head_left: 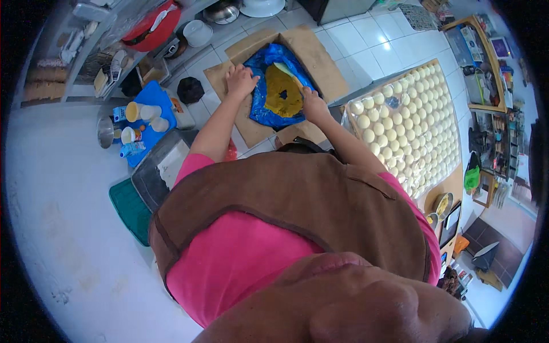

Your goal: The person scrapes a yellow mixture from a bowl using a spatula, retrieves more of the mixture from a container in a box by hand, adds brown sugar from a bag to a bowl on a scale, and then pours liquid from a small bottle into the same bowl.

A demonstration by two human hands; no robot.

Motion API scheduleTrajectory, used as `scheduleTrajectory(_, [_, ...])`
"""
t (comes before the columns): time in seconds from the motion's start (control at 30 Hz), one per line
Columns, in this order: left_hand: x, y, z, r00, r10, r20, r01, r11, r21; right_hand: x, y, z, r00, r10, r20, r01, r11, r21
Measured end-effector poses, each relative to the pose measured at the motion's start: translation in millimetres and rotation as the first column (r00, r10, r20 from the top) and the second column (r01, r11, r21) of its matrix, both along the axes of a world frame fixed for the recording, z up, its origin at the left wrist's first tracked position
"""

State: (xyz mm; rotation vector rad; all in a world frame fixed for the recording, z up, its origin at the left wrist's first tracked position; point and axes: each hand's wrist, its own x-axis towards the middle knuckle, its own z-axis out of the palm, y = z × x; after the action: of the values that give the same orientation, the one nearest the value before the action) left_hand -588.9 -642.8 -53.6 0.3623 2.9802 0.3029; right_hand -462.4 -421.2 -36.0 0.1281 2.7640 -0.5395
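An open cardboard box (320, 54) stands on the tiled floor, lined with a blue plastic bag (269, 63). Inside the bag lies a dark yellow-brown lump (283, 91) of soft filling. My left hand (240, 80) presses on the bag's left edge and the box flap. My right hand (313, 106) reaches into the bag at the lump's right side; its fingers look closed at the filling, partly hidden. My pink shirt and brown apron fill the lower middle of the view.
A tray (452, 123) with several rows of pale dough balls under clear film lies to the right. A blue board (157, 97) with cups stands left, by a shelf holding a red bowl (154, 26). A green mat (128, 208) and a shelf of goods (492, 63) are nearby.
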Motion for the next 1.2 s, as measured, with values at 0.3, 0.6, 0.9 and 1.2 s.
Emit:
scheduleTrajectory(0.3, [-95.0, 68.0, -57.9, 0.789, 0.165, 0.591, -0.325, 0.930, 0.174, 5.3, 23.5, -6.6, 0.947, -0.131, -0.293, 0.041, 0.955, -0.295])
scheduleTrajectory(0.6, [-119.7, 95.5, -59.7, 0.912, 0.184, 0.365, -0.357, 0.794, 0.492, 13.7, 24.0, 50.4, 0.991, -0.086, 0.106, 0.096, 0.991, -0.092])
scheduleTrajectory(0.9, [-157.6, 112.1, -76.9, 0.945, 0.124, 0.302, -0.262, 0.840, 0.475, 13.2, -3.0, 66.2, 0.947, 0.316, 0.063, -0.322, 0.919, 0.229])
scheduleTrajectory(1.2, [-121.1, 112.6, -54.5, 0.967, -0.012, 0.253, -0.105, 0.890, 0.444, -27.7, -1.1, 62.9, 0.904, 0.236, 0.358, -0.378, 0.832, 0.406])
